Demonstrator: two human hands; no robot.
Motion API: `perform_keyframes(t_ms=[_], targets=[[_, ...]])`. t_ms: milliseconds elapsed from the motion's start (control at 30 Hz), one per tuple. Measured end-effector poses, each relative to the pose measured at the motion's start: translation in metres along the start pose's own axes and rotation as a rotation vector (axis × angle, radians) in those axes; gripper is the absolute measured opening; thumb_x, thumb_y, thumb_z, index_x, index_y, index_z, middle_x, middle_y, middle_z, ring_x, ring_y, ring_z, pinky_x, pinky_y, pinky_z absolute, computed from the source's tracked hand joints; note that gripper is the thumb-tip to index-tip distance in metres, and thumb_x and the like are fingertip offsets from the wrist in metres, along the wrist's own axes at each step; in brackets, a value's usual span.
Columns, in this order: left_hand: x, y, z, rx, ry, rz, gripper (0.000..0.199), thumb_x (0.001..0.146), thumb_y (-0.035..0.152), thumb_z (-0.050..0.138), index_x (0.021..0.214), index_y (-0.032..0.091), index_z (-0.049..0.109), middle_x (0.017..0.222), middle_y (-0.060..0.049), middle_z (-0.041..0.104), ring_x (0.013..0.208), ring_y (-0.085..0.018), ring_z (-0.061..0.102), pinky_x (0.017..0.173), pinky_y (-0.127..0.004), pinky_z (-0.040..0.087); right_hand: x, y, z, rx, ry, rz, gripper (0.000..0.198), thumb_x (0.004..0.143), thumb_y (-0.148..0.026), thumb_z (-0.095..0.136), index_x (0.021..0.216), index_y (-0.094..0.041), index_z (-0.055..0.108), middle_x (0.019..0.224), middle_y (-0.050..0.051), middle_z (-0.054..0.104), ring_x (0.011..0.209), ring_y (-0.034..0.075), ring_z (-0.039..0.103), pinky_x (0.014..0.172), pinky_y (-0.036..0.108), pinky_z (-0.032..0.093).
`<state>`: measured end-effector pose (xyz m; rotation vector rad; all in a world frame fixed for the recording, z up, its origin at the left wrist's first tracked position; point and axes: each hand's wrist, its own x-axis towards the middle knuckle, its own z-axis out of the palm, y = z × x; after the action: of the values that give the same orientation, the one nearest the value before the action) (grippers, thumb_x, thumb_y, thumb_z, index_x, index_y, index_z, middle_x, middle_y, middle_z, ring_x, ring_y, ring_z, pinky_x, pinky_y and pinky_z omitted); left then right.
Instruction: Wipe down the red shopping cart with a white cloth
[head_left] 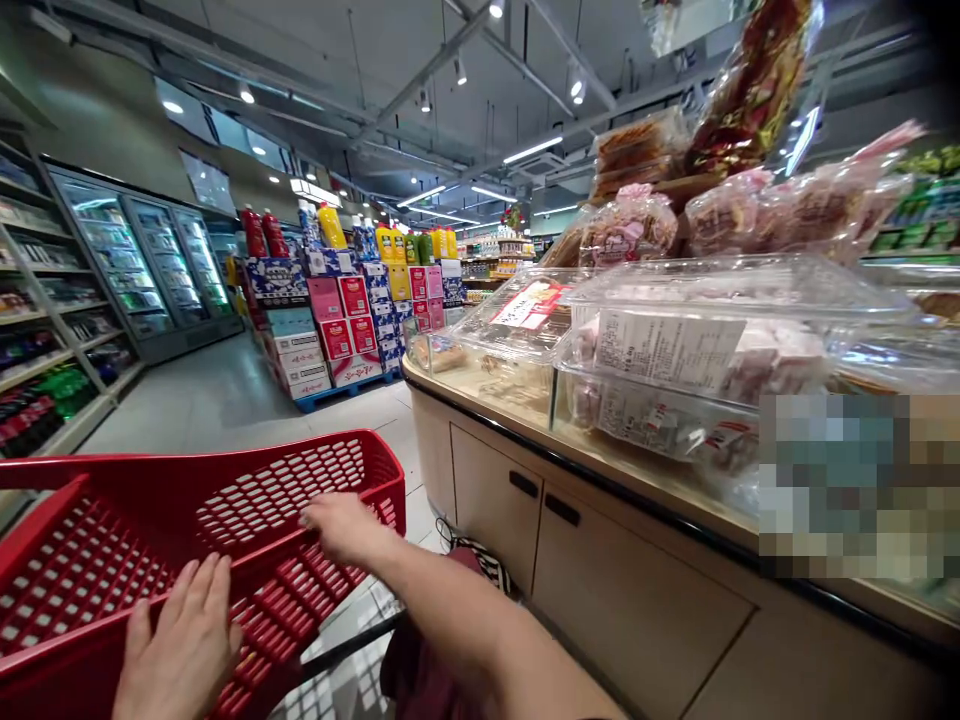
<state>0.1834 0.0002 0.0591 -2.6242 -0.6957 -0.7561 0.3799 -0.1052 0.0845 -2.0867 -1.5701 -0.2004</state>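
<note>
A red plastic shopping cart point(60, 640) with perforated basket walls fills the lower left, and no goods show inside it. My left hand point(180, 640) rests on its near rim, palm down with the fingers stretched out. Farther along that rim, my right hand point(351, 532) is closed over the edge near the cart's right corner. Its fingertips are partly hidden by the hand itself. My right forearm crosses from the lower right, in front of the display counter point(630, 590).
Clear plastic cases point(675, 300) of packaged food stand on the counter, with wrapped bread bags point(630, 225) above. Stacked drink cartons point(349, 320) sit on a blue pallet point(337, 395) ahead. Glass-door fridges point(150, 260) and a shelf point(52, 300) line the left. The aisle floor point(195, 390) runs between.
</note>
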Motion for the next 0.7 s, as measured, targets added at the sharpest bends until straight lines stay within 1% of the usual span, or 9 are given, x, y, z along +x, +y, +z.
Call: perform_keyframes(t_ms=[67, 167, 200, 233, 300, 367, 467, 567, 700], targets=[[-0.001, -0.006, 0.002, 0.011, 0.0, -0.044, 0.076, 0.068, 0.025, 0.033, 0.136, 0.008, 0.004, 0.136, -0.01, 0.024, 0.129, -0.02, 0.019, 0.103, -0.046, 0.009, -0.001, 0.0, 0.001, -0.042, 0.045, -0.004, 0.019, 0.075, -0.017, 0.052, 0.092, -0.024, 0.058, 0.096, -0.003, 0.058, 0.092, 0.011, 0.049, 0.084, 0.023, 0.037], [-0.006, -0.013, -0.002, -0.072, 0.094, -0.038, 0.068, 0.076, 0.032, 0.021, 0.135, 0.021, -0.01, 0.141, 0.002, 0.009, 0.131, -0.018, 0.01, 0.102, -0.047, 0.006, -0.01, 0.022, 0.0, -0.092, 0.118, 0.068, 0.018, 0.078, -0.013, 0.045, 0.089, -0.017, 0.059, 0.096, 0.004, 0.058, 0.093, 0.015, 0.049, 0.084, 0.03, 0.038], [-0.008, -0.014, -0.006, -0.082, 0.105, -0.034, 0.066, 0.077, 0.034, 0.019, 0.136, 0.023, -0.01, 0.141, 0.003, 0.01, 0.13, -0.018, 0.011, 0.102, -0.046, 0.006, -0.013, 0.029, 0.002, -0.095, 0.139, 0.095, 0.019, 0.079, -0.012, 0.042, 0.088, -0.013, 0.059, 0.096, 0.008, 0.058, 0.093, 0.017, 0.049, 0.083, 0.033, 0.039], [-0.01, -0.012, -0.012, -0.079, 0.09, -0.024, 0.065, 0.078, 0.034, 0.019, 0.136, 0.022, -0.005, 0.141, 0.003, 0.016, 0.13, -0.019, 0.014, 0.103, -0.045, 0.007, -0.015, 0.033, 0.005, -0.091, 0.163, 0.101, 0.02, 0.079, -0.011, 0.042, 0.09, -0.011, 0.059, 0.1, 0.011, 0.057, 0.095, 0.019, 0.048, 0.084, 0.036, 0.038], [-0.013, -0.005, -0.025, 0.017, 0.021, -0.107, 0.065, 0.072, 0.027, 0.03, 0.133, 0.007, 0.024, 0.134, -0.011, 0.036, 0.128, -0.023, 0.025, 0.104, -0.044, 0.007, -0.017, 0.029, 0.017, -0.056, 0.196, 0.037, 0.022, 0.078, -0.011, 0.043, 0.092, -0.011, 0.059, 0.104, 0.012, 0.056, 0.099, 0.019, 0.047, 0.087, 0.037, 0.037], [-0.015, 0.003, -0.034, 0.105, -0.091, -0.093, 0.06, 0.067, 0.02, 0.038, 0.125, 0.006, 0.04, 0.132, -0.013, 0.04, 0.127, -0.023, 0.027, 0.106, -0.043, 0.007, -0.021, 0.017, 0.028, 0.002, 0.225, -0.084, 0.025, 0.078, -0.011, 0.044, 0.098, -0.016, 0.059, 0.108, 0.008, 0.056, 0.102, 0.017, 0.046, 0.091, 0.034, 0.036], [-0.018, 0.01, -0.038, 0.187, -0.152, -0.126, 0.061, 0.066, 0.017, 0.039, 0.127, 0.009, 0.039, 0.136, -0.01, 0.035, 0.129, -0.023, 0.022, 0.106, -0.045, 0.008, -0.035, 0.015, 0.033, 0.085, 0.298, -0.209, 0.029, 0.082, -0.014, 0.039, 0.101, -0.022, 0.059, 0.106, 0.005, 0.058, 0.102, 0.015, 0.049, 0.09, 0.032, 0.037], [-0.025, 0.013, -0.037, 0.193, -0.217, -0.137, 0.061, 0.068, 0.016, 0.038, 0.129, 0.009, 0.035, 0.139, -0.009, 0.029, 0.13, -0.023, 0.017, 0.106, -0.045, 0.008, -0.044, 0.038, 0.033, 0.121, 0.421, -0.175, 0.041, 0.085, -0.015, 0.023, 0.094, -0.015, 0.063, 0.099, 0.012, 0.06, 0.101, 0.019, 0.051, 0.087, 0.036, 0.039], [-0.031, 0.014, -0.041, 0.188, -0.271, -0.16, 0.064, 0.068, 0.015, 0.038, 0.131, 0.008, 0.03, 0.14, -0.01, 0.028, 0.131, -0.023, 0.013, 0.106, -0.045, 0.009, -0.044, 0.043, 0.052, 0.132, 0.484, -0.197, 0.037, 0.081, -0.012, 0.029, 0.097, -0.015, 0.063, 0.104, 0.013, 0.06, 0.105, 0.022, 0.05, 0.09, 0.04, 0.038]])
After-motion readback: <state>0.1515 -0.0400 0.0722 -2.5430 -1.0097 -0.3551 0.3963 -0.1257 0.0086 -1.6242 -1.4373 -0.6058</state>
